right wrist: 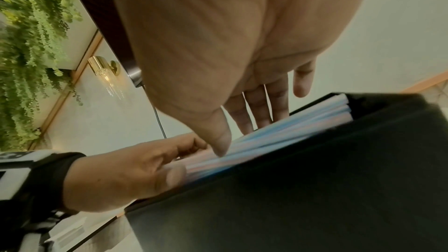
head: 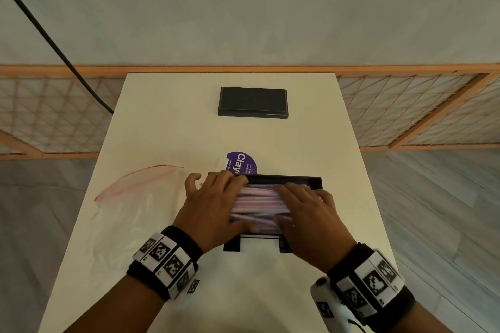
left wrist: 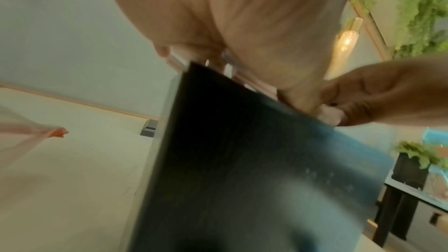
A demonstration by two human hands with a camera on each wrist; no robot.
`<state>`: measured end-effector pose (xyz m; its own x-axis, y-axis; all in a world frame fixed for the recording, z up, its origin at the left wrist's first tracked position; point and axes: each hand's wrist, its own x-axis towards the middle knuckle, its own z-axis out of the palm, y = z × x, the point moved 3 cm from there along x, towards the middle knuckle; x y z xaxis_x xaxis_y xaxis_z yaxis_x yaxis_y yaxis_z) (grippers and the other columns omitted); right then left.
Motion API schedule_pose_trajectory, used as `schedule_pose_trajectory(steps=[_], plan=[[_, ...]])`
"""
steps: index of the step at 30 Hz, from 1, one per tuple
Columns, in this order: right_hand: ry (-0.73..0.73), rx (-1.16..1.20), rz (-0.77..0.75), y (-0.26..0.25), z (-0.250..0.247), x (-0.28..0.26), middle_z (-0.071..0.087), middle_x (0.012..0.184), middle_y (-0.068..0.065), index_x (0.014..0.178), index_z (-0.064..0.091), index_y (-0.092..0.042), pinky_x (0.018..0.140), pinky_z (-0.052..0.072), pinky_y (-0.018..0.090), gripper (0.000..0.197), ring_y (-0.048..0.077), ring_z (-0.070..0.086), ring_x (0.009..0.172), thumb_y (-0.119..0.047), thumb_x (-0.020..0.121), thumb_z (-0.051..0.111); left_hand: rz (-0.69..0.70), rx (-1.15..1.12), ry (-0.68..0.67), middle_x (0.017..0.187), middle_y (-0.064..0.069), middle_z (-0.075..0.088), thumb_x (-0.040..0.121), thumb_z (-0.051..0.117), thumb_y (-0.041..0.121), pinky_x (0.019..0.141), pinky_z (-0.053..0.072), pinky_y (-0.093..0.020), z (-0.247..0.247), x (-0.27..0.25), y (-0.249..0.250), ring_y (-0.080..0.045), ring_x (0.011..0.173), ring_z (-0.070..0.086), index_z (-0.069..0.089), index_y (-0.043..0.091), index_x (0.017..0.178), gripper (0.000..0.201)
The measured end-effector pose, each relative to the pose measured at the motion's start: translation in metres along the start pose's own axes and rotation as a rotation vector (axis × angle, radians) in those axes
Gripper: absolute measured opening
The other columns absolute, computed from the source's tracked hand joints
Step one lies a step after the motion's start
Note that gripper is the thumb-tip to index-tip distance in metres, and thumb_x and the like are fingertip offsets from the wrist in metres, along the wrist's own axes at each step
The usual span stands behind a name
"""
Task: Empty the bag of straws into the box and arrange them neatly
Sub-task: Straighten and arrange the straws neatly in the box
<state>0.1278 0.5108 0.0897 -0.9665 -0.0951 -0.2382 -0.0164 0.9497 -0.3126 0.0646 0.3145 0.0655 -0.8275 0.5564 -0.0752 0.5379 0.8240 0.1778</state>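
An open black box (head: 315,182) sits mid-table, its dark wall (right wrist: 315,189) filling the right wrist view. Pink, blue and white straws (head: 259,199) lie lengthwise in it. My left hand (head: 216,197) covers their left ends, and in the right wrist view its fingers and thumb (right wrist: 174,175) curl round those ends. My right hand (head: 303,204) lies flat on the right half, with straight fingers (right wrist: 259,110) and the thumb pressing the straws (right wrist: 290,129). The clear zip bag (head: 127,208) with a red seal lies flat to the left, and nothing shows inside it.
The black box lid (head: 253,102) lies at the table's far end. A purple round label (head: 242,162) sits just behind the box. The white table (head: 167,127) has edges close on both sides. A wooden lattice screen (head: 419,108) stands beyond.
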Motion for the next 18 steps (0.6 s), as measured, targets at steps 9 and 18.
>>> schedule_pose_trajectory(steps=[9,18], plan=[[0.133,0.023,-0.019,0.004,0.006,-0.021,0.07,0.128,-0.004,0.127,0.068,-0.023,0.097,0.05,0.04,0.043,0.02,0.068,0.113,-0.037,0.094,0.044,-0.043,-0.054,-0.088,0.143,0.005,0.061,0.099,-0.013,0.065,0.114,0.029,-0.058,0.01,-0.025,-0.004,-0.016,0.132,0.058,0.049,0.025,0.151,0.09],[0.044,0.034,-0.012,0.007,0.01,0.012,0.059,0.14,-0.002,0.142,0.055,-0.022,0.11,0.038,0.037,0.042,0.02,0.057,0.127,-0.033,0.101,0.054,-0.017,0.031,-0.18,0.126,0.006,0.054,0.093,0.053,0.06,0.112,0.026,-0.05,0.006,0.01,0.0,-0.019,0.119,0.054,0.054,0.028,0.131,0.049]])
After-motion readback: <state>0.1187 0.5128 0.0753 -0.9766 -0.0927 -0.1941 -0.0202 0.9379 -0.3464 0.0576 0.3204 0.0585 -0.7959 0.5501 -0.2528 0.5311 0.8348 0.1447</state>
